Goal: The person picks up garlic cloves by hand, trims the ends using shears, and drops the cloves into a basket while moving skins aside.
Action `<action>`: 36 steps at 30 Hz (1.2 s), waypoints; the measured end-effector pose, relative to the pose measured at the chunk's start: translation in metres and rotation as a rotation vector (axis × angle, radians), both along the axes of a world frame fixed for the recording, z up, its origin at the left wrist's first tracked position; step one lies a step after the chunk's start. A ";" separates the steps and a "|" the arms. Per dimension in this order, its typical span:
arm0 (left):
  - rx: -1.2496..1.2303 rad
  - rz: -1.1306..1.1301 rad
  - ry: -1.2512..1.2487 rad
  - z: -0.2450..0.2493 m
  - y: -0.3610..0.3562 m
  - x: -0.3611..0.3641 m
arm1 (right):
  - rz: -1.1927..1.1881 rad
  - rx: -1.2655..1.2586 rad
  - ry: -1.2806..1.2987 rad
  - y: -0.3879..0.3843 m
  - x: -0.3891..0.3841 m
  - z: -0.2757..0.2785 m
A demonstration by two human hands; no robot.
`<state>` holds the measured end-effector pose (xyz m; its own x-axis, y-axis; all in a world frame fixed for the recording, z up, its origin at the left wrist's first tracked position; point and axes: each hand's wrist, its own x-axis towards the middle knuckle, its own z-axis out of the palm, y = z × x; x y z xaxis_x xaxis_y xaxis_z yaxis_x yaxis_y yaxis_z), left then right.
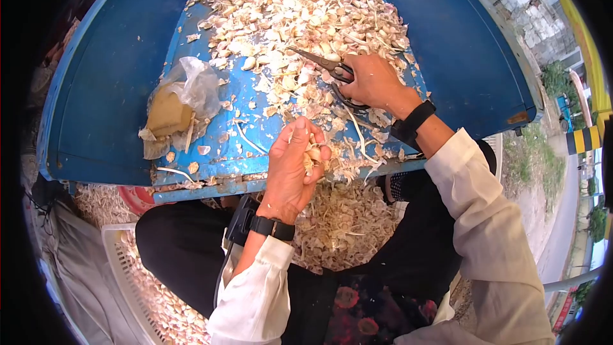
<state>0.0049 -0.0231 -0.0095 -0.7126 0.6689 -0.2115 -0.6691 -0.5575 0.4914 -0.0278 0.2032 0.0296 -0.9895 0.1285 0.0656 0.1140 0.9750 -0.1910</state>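
My left hand is closed around garlic cloves, whose pale skins show between thumb and fingers, just above the front edge of the blue metal trough. My right hand grips the black handles of a pair of scissors. The dark blades point left and lie over the heap of garlic cloves and skins on the trough's floor. Whether the blades are fully closed is hard to see. Loose dry stems and flakes of skin lie between the two hands.
A clear plastic bag with a tan block sits on the trough's left side. Below left, a white plastic crate holds many cloves. Garlic skins pile up between my knees. A red basin shows under the trough; a road runs at right.
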 end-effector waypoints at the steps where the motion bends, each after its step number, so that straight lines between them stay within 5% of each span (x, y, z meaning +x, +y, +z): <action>1: -0.024 -0.001 -0.018 0.000 0.000 0.000 | 0.005 -0.001 -0.001 0.002 0.000 0.002; 4: -0.152 0.000 0.044 0.006 -0.002 0.000 | -0.092 -0.188 -0.104 0.001 0.002 0.013; 6: -0.183 0.026 0.056 0.008 0.001 -0.002 | -0.125 -1.147 -0.079 -0.007 0.017 0.019; 10: -0.276 0.129 0.141 0.014 0.009 -0.001 | 0.007 -1.331 -0.117 -0.033 0.036 0.025; 14: -0.404 0.175 0.299 0.009 0.012 -0.002 | -0.041 -1.299 -0.090 -0.057 0.050 0.025; 18: -0.422 0.118 0.230 0.014 0.002 -0.006 | 0.019 -0.918 -0.022 -0.057 0.051 0.028; 28: -0.475 0.191 0.326 0.014 -0.003 -0.003 | -0.033 -1.154 0.243 -0.079 0.067 0.003; 31: -0.503 0.180 0.384 0.017 -0.013 -0.007 | 0.054 -0.715 0.050 -0.070 0.076 0.032; 32: -0.492 0.151 0.380 0.022 -0.018 -0.010 | 0.059 -0.716 0.046 -0.062 0.078 0.040; 34: -0.504 0.094 0.353 0.029 -0.027 -0.015 | 0.334 -0.178 0.157 -0.043 0.078 0.050; 36: -0.507 0.030 0.402 0.027 -0.031 -0.019 | 0.406 -0.054 0.154 -0.026 0.077 0.058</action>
<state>-0.0136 -0.0540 0.0177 -0.8190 0.5343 -0.2090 -0.3659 -0.2059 0.9076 0.0492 0.1775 0.0872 -0.9396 -0.2619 0.2203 -0.3107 0.9228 -0.2277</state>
